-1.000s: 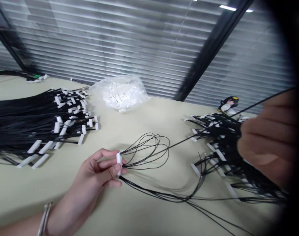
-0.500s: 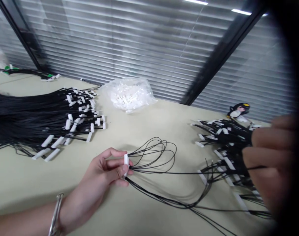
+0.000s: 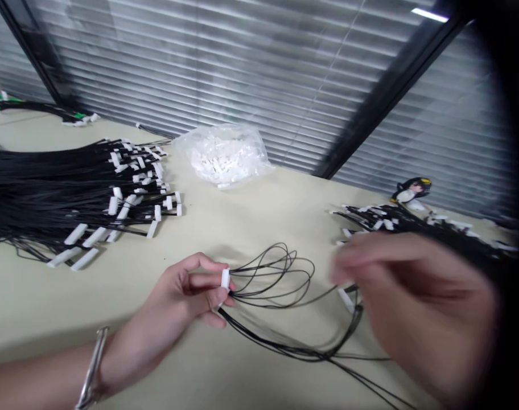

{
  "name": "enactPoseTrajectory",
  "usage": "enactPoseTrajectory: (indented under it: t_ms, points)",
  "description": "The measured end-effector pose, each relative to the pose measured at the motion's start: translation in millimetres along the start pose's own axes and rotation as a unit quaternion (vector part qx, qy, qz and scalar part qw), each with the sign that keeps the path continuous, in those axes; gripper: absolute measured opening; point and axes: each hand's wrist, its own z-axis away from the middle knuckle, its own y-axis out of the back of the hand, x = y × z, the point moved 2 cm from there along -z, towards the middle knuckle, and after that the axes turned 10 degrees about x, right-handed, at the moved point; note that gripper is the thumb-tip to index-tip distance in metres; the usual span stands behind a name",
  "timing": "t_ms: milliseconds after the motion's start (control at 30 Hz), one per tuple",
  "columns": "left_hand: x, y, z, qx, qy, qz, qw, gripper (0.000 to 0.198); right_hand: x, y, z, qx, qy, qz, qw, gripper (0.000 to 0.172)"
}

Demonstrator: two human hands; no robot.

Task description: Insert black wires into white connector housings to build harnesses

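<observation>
My left hand (image 3: 200, 296) pinches a white connector housing (image 3: 225, 279) between thumb and fingers. Thin black wires (image 3: 280, 262) loop out of the connector's upper part and curve back toward it. A lower bundle of black wires (image 3: 280, 347) leaves the connector and runs right across the table. My right hand (image 3: 413, 307), blurred by motion, is closed with thumb and finger pressed together on a single black wire (image 3: 323, 295) that leads back to the connector. The wire's far end is hidden by this hand.
A large pile of black wire harnesses (image 3: 50, 182) with white connectors lies on the left. A clear bag of small white parts (image 3: 225, 156) sits by the blinds. More harnesses (image 3: 439, 228) and a penguin figure (image 3: 412, 191) are at the right. Other wires (image 3: 37, 108) lie at back left.
My right hand has moved left, nearer the connector, and the wire it holds has gone from taut to slack. My left hand keeps its grip on the connector.
</observation>
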Motion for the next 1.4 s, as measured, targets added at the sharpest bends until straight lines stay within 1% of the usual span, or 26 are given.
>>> enactPoseTrajectory:
  t_ms: [33,67,100,167,233,267,333,433,533,600,667,733,767,833,900,1033,1167,1267,1400]
  points:
    - [0.3,-0.9,-0.1,-0.006,0.005,-0.003,1.0,0.018,-4.2,-9.6,5.8,-0.013,-0.023,-0.034,0.999,0.014]
    - [0.7,-1.8,-0.2,-0.012,0.009,-0.004,1.0,0.018,-6.7,-18.5,12.2,-0.03,-0.04,-0.053,0.997,0.018]
    - [1.0,-2.5,-0.3,-0.017,0.012,-0.002,1.0,0.018,-7.9,-26.6,18.8,-0.062,-0.045,-0.064,0.995,0.023]
    - [1.2,-3.1,-0.5,-0.025,0.015,0.004,1.0,0.017,-7.2,-37.6,30.5,-0.125,-0.014,-0.058,0.99,0.033]
    - [0.9,-3.0,-0.7,-0.036,0.017,0.012,0.999,0.018,-4.4,-41.5,37.7,-0.158,0.022,-0.034,0.987,0.038]
    - [0.6,-2.7,-0.7,-0.04,0.019,0.015,0.999,0.018,-3.3,-41.6,39.3,-0.16,0.032,-0.024,0.986,0.038]
    - [0.5,-2.1,-0.2,-0.048,0.026,0.024,0.998,0.018,-2.6,-40.9,39.2,-0.154,0.03,-0.017,0.987,0.037]
    - [1.7,-1.3,1.2,-0.053,0.037,0.037,0.997,0.017,-4.2,-40.7,35.4,-0.13,0.007,-0.023,0.991,0.028]
    - [3.0,-0.8,2.1,-0.053,0.045,0.041,0.997,0.017,-3.8,-41.7,34.8,-0.117,0.013,-0.01,0.993,0.023]
    - [3.0,-0.6,1.9,-0.053,0.047,0.038,0.997,0.018,-1.5,-42.2,37.3,-0.141,0.027,-0.01,0.99,0.023]
    - [2.8,-0.3,1.5,-0.053,0.043,0.036,0.997,0.018,1.9,-41.7,40.4,-0.175,0.035,-0.008,0.984,0.03]
    - [2.6,0.0,1.0,-0.053,0.039,0.034,0.997,0.018,5.8,-40.4,42.3,-0.209,0.036,0.019,0.977,0.036]
    - [2.6,0.1,0.7,-0.052,0.038,0.033,0.997,0.018,7.6,-39.7,42.6,-0.222,0.037,0.04,0.974,0.037]
    - [2.5,0.5,0.4,-0.052,0.04,0.03,0.997,0.017,10.3,-38.6,41.7,-0.239,0.036,0.08,0.967,0.033]
    - [2.5,0.7,0.2,-0.052,0.045,0.028,0.997,0.017,10.4,-38.0,39.5,-0.232,0.044,0.101,0.966,0.026]
    - [2.9,0.8,-0.3,-0.045,0.053,0.031,0.997,0.018,5.0,-38.0,35.2,-0.189,0.094,0.12,0.97,0.019]
    - [2.3,0.4,-0.9,-0.052,0.052,0.032,0.997,0.017,2.7,-38.9,36.1,-0.202,0.168,0.156,0.952,0.013]
    - [1.2,0.7,-1.3,-0.051,0.052,0.033,0.997,0.018,4.2,-37.9,37.8,-0.194,0.209,0.183,0.941,0.013]
    - [0.7,1.1,-1.3,-0.048,0.048,0.03,0.997,0.017,3.4,-35.4,36.6,-0.171,0.242,0.189,0.936,0.019]
